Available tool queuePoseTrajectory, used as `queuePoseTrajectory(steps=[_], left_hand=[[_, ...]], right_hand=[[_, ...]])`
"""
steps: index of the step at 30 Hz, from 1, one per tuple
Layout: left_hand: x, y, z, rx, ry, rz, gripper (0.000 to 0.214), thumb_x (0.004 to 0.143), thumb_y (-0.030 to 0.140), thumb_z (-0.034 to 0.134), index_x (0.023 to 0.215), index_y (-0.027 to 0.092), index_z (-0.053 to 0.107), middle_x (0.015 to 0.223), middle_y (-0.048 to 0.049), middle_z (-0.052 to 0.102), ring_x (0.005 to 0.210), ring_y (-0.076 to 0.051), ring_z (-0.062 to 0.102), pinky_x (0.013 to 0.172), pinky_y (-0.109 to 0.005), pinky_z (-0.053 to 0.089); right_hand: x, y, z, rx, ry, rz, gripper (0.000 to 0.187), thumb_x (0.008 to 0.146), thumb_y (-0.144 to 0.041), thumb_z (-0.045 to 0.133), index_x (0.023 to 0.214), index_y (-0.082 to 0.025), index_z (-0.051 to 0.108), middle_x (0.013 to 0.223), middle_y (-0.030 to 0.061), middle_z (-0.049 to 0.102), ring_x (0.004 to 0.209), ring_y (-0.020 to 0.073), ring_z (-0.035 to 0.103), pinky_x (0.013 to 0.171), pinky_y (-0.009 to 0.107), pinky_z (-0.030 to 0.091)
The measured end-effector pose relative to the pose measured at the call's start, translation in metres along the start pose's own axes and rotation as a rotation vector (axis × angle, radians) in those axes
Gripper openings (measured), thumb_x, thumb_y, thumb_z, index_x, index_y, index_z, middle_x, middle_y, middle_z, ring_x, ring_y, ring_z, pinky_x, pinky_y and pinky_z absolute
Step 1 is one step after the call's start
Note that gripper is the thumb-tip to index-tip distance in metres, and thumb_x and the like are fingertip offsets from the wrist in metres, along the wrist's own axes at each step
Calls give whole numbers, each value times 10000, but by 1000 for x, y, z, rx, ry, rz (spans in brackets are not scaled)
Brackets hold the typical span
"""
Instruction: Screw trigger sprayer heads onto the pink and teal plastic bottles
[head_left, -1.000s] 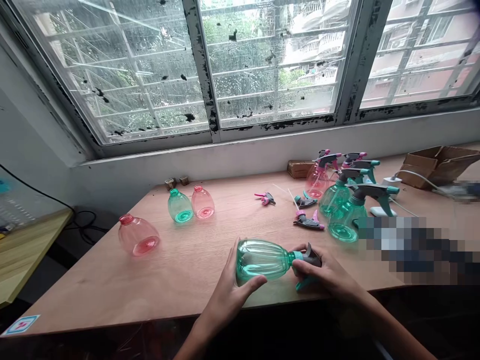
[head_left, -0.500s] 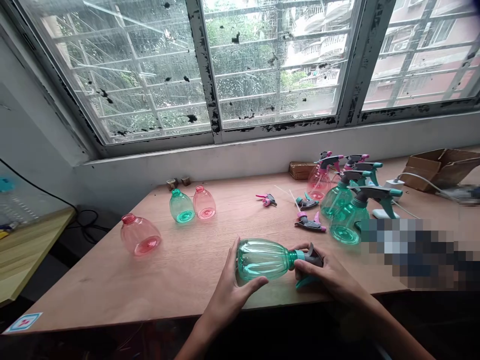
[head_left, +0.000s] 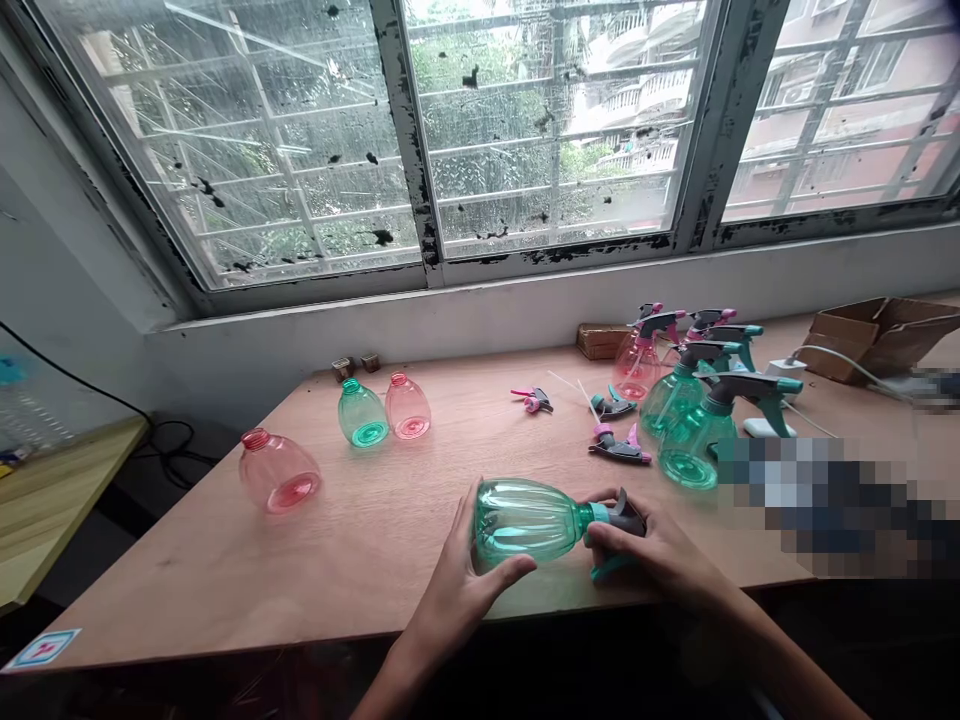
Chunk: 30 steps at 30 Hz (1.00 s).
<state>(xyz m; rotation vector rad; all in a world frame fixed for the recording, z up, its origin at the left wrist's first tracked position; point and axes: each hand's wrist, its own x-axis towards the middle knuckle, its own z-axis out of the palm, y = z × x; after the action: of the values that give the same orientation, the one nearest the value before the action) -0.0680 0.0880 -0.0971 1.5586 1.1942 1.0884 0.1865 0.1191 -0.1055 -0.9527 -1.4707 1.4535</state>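
A clear green spray bottle (head_left: 529,518) lies sideways between my hands above the table's front part, its base to the left. My left hand (head_left: 469,575) wraps round the base end, with the thumb along the near side. At the neck, my right hand (head_left: 645,545) grips the grey and teal spray head (head_left: 622,515), which sits against the bottle's mouth. How far the collar is screwed on cannot be seen. Beyond my hands lie loose spray heads: a grey and pink one (head_left: 621,447), a grey and teal one (head_left: 613,405) and a smaller-looking pink one (head_left: 534,401).
To the left stand headless bottles: a pink one (head_left: 279,472), a green one (head_left: 363,412) and another pink one (head_left: 409,406). Several bottles with heads, including a green one (head_left: 694,445), crowd the right. Behind them are a cardboard box (head_left: 874,340) and a white adapter (head_left: 782,372).
Almost nothing differs. Both hands keep their hold on the green bottle and its spray head, with only a very slight shift of the right fingers and of the whole view.
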Motion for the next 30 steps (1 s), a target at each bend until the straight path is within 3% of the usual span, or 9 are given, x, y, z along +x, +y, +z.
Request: queuePoseTrajectory(steps=[2, 5, 9, 14, 18, 21, 25, 30], left_hand=[[1, -1, 0, 20, -22, 42, 962, 810, 386, 771, 1556, 284, 173, 1608, -113, 297, 1475, -334, 284, 1230, -501, 192], [0, -3, 0, 43, -35, 79, 1020, 819, 354, 764, 1563, 340, 66, 1645, -67, 206, 1491, -317, 248, 1237, -483, 168], [-2, -2, 1, -22, -15, 2, 1126, 780, 412, 788, 1571, 264, 1, 1655, -113, 152, 1505, -335, 193, 1240, -491, 139], [1, 2, 1, -102, -29, -14, 1023, 756, 406, 812, 1548, 230, 189, 1573, -154, 343, 1439, -349, 352, 1203, -502, 270], [1, 0, 1, -63, -66, 20, 1057, 775, 339, 811, 1556, 323, 100, 1552, -120, 379, 1385, -321, 443, 1183, -498, 309], [0, -2, 0, -40, -72, 14, 1126, 770, 340, 815, 1566, 313, 19, 1568, -142, 354, 1406, -346, 412, 1192, -532, 270], [0, -4, -1, -29, -34, 18, 1025, 783, 386, 793, 1568, 250, 147, 1604, -145, 299, 1468, -378, 282, 1210, -544, 212], [2, -1, -1, -15, -44, 60, 990, 785, 333, 802, 1554, 301, 181, 1592, -103, 330, 1460, -321, 319, 1215, -487, 238]], right_hand=[[0, 0, 0, 46, 14, -4, 387, 835, -432, 751, 1061, -160, 596, 702, 3, 707, 660, 181, 665, 646, 300, 554], [0, 1, 1, 87, 28, -8, 376, 836, -433, 750, 1046, -163, 594, 715, 0, 699, 656, 176, 660, 648, 304, 558], [-1, 2, 0, 35, 11, -2, 385, 836, -424, 752, 1072, -164, 595, 700, 4, 706, 661, 187, 668, 638, 306, 561], [-1, 2, -1, 10, 13, -5, 391, 842, -422, 746, 1092, -160, 598, 681, 6, 710, 670, 187, 662, 663, 310, 554], [1, 4, -1, 46, 27, -18, 395, 840, -431, 745, 1085, -159, 597, 695, 6, 703, 676, 185, 654, 671, 309, 548], [2, 6, -1, 47, 23, -13, 393, 836, -432, 749, 1081, -166, 596, 706, 2, 699, 674, 186, 659, 663, 308, 551], [1, 6, -2, 8, 6, -2, 390, 840, -428, 748, 1087, -167, 596, 690, 2, 709, 668, 187, 664, 659, 307, 550], [0, 4, -1, 56, 26, 3, 405, 843, -434, 744, 1095, -158, 587, 679, 7, 709, 670, 191, 655, 671, 324, 557]])
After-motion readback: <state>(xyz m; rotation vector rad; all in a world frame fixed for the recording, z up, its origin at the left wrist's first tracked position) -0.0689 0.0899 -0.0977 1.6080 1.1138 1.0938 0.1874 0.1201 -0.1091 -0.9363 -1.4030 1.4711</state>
